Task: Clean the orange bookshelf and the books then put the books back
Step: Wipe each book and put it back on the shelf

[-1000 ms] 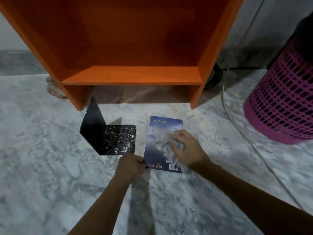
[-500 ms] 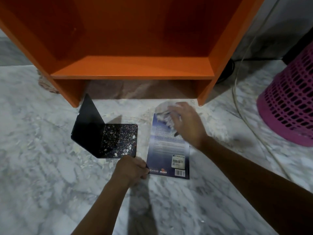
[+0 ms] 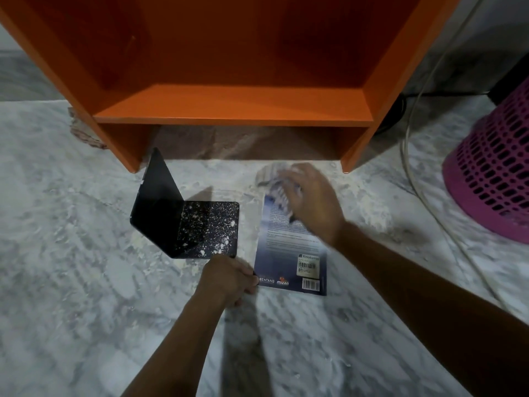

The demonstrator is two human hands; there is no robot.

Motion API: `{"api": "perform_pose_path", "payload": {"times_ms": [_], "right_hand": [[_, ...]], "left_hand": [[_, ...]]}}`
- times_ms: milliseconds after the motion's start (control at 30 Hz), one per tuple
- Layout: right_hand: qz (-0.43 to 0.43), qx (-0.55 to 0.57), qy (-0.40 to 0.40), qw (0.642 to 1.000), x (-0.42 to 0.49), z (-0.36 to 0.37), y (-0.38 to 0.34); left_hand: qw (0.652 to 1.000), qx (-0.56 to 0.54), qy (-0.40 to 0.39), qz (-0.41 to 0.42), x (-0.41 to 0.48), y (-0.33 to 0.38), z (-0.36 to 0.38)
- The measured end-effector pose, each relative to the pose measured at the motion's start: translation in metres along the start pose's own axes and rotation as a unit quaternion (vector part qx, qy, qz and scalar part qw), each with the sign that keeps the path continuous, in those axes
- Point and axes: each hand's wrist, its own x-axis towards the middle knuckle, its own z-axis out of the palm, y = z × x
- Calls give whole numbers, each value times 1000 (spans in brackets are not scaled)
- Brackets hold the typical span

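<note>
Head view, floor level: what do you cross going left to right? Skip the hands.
Black bookend → blue book → white cable → pink basket.

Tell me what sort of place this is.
Probably a room in a home, seen at floor level: a marble-patterned floor, an orange bookshelf standing on it, and a pink plastic basket nearby, with a loose cable trailing between them.

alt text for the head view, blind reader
A person's right hand holds a cloth to the far end of a blue book on the marble floor; the left hand grips its near corner. An orange bookshelf stands behind, a black bookend beside.
</note>
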Motion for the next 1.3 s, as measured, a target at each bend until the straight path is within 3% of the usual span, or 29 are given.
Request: {"api": "perform_pose_path", "payload": {"times_ms": [100, 167, 200, 333, 400, 467, 533, 667, 733, 833, 933, 1000, 1100, 1200, 1300], "right_hand": [[-188, 34, -52, 980, -67, 2, -27], [-259, 30, -78, 962, -94, 7, -21], [-242, 34, -83, 966, -95, 8, -12], [1, -20, -27, 999, -46, -6, 28], [136, -35, 5, 990, -16, -19, 51], [200, -23, 52, 978, 0, -33, 55], [177, -26, 60, 982, -2, -36, 47], [9, -6, -59, 998, -46, -18, 13], [-9, -12, -89, 996, -59, -11, 14], [159, 10, -24, 987, -39, -26, 25], [267, 45, 67, 960, -23, -51, 38], [275, 72, 97, 954, -24, -64, 37], [295, 116, 113, 942, -35, -74, 30], [308, 143, 127, 932, -52, -79, 27], [302, 163, 129, 931, -69, -87, 23]], "left_hand": [[1000, 2, -4, -10, 2, 0, -1], [1000, 13, -9, -12, 2, 0, -2], [1000, 14, -12, -8, 1, 0, -2], [1000, 27, -7, 2, -2, 1, -2], [999, 36, -6, 2, -2, 1, -3], [999, 40, -5, 1, -2, 2, -3], [999, 36, -9, -2, -4, 4, -3], [999, 43, -14, 2, -1, 3, -3], [998, 64, -15, 10, 0, 2, -2], [994, 105, -5, 30, 1, 2, -2], [949, 299, 34, 96, -5, 8, 4], [916, 358, 121, 131, -12, 10, 12], [890, 354, 215, 191, -21, 16, 36], [872, 365, 231, 231, -18, 23, 62], [892, 356, 196, 199, -11, 23, 90]]}}
